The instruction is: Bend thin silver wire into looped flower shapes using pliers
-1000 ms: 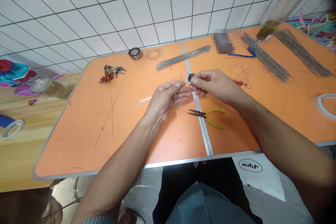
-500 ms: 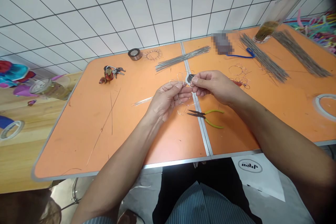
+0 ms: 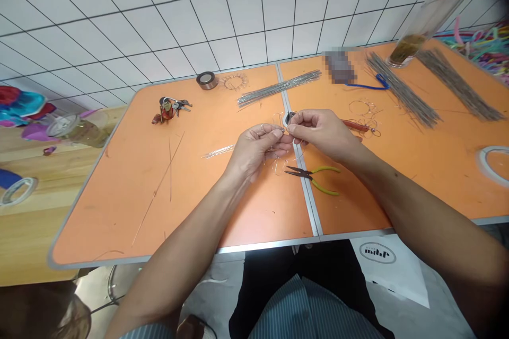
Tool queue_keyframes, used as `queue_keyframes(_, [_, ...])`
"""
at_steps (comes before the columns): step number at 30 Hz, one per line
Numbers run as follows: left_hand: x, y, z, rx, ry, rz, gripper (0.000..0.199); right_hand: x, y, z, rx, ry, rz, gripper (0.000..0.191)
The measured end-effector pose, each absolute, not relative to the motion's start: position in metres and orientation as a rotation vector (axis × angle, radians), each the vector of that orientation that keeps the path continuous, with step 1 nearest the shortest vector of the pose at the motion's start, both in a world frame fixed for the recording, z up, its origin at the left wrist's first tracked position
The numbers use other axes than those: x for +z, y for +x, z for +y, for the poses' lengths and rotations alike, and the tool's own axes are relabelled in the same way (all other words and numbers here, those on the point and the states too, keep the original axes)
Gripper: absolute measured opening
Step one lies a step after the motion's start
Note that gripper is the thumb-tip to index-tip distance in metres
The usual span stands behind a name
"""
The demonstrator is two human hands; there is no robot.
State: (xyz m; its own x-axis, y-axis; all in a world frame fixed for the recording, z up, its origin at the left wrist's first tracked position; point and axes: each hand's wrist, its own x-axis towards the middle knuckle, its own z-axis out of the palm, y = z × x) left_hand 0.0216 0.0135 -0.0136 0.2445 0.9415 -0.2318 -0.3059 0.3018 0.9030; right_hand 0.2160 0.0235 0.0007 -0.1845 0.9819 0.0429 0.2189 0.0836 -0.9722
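Observation:
Over the seam of the orange table, my left hand [image 3: 254, 151] pinches a thin silvery wire [image 3: 278, 164] bent into loops, several of which hang below the fingers. My right hand [image 3: 318, 130] meets it from the right, thumb and fingertips closed on the same wire close to the left thumb. The fingers partly hide the pinched spot. A dark round object with a pale rim [image 3: 286, 118] shows just behind the fingertips; I cannot make out what it is. Below the hands lie needle-nose pliers [image 3: 306, 172] with yellow handles.
Behind are a wire bundle [image 3: 278, 88], a tape roll [image 3: 207, 80], a wire ring [image 3: 234, 82] and keys [image 3: 170, 109]. Further right lie a red-handled tool [image 3: 356, 125], more wire bundles [image 3: 401, 87] and a tall glass jar [image 3: 431, 16]. Loose wires [image 3: 159, 185] lie left.
My right hand has shifted slightly left and its fingertips now meet those of my left hand. More of the red-handled tool shows behind it. The view has tilted a little.

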Motion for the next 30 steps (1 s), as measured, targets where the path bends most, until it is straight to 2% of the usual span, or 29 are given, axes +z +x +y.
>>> queue_keyframes(12, [-0.015, 0.0242, 0.0113, 0.986, 0.813, 0.972, 0.029, -0.0091, 0.2173, 0.026, 1.297, -1.174, -1.527, 0.012])
queue_keyframes(22, [-0.0133, 0.0202, 0.0122, 1.007, 0.956, 1.036, 0.031, -0.0091, 0.2165, 0.0263, 1.181, -1.226, -1.64, 0.02])
queue_keyframes(30, [-0.0114, 0.0241, 0.0115, 0.983, 0.945, 1.082, 0.03, -0.0082, 0.2131, 0.0236, 1.102, -1.245, -1.694, 0.016])
